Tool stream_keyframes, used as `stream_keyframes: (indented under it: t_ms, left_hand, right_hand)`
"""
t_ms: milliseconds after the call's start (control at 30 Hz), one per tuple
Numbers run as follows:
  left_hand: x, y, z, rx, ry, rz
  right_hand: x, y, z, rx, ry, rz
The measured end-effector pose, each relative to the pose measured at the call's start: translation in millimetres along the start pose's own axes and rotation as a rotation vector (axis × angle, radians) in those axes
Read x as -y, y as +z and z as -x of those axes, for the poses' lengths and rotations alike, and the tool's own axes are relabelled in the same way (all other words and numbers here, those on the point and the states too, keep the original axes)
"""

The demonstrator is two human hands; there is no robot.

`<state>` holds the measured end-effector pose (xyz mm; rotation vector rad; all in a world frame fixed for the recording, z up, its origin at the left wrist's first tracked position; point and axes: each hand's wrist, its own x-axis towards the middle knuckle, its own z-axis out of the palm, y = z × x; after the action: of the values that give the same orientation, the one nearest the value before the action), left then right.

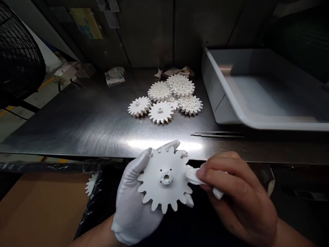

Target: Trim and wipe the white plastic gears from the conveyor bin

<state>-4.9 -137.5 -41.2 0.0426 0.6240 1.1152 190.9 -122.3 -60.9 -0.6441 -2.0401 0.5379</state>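
Steel tabletop across my view, a cluster of white plastic gears lying on it, a white tray off to the right, tweezers just in front of the tray. Down past the table's front edge, my gloved left hand cradles one white toothed gear, flat face up, hub pointing at the camera: round, so no long axis to call. Its fingers curl behind the disc, tips partly hidden. My bare right hand pinches a folded white cloth against the gear's right rim.
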Motion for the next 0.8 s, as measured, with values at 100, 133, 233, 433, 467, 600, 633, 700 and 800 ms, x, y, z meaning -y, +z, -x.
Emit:
stream_keyframes:
  t_ms: [100, 133, 233, 433, 467, 600, 633, 700, 800]
  left_hand:
    - [0.9, -0.2, -0.9, 0.009, -0.029, 0.027]
    - [0.7, -0.7, -1.6, 0.011, -0.043, 0.040]
    - [-2.9, -2.2, -2.4, 0.034, -0.043, 0.049]
    - [-14.1, -2.6, 4.9, 0.200, 0.069, 0.034]
    - [-14.6, -3.2, 6.1, 0.203, 0.085, 0.030]
    - [-15.3, -7.3, 10.0, 0.149, 0.104, 0.014]
    - [-15.9, -8.0, 10.9, 0.131, 0.106, 0.015]
    - [-18.0, -8.4, 12.8, 0.085, 0.100, 0.016]
    - [-21.9, -6.3, 15.4, 0.023, 0.068, 0.027]
  right_hand:
    - [-2.6, 1.2, -0.1, 0.039, -0.115, 0.072]
    - [-4.1, 1.0, 0.5, 0.059, -0.171, 0.092]
    - [-10.8, -0.9, 3.5, 0.096, -0.190, 0.118]
    - [-19.0, -4.8, 4.3, 0.029, 0.060, 0.124]
    - [-18.3, -4.7, 3.5, -0.014, 0.068, 0.097]
    - [-15.1, -2.7, 2.1, -0.089, 0.122, 0.001]
    - [-14.7, -2.3, 2.0, -0.088, 0.141, -0.032]
    - [-14.2, -1.8, 1.1, -0.079, 0.159, -0.097]
    - [-12.8, -1.5, -3.7, -0.044, 0.167, -0.164]
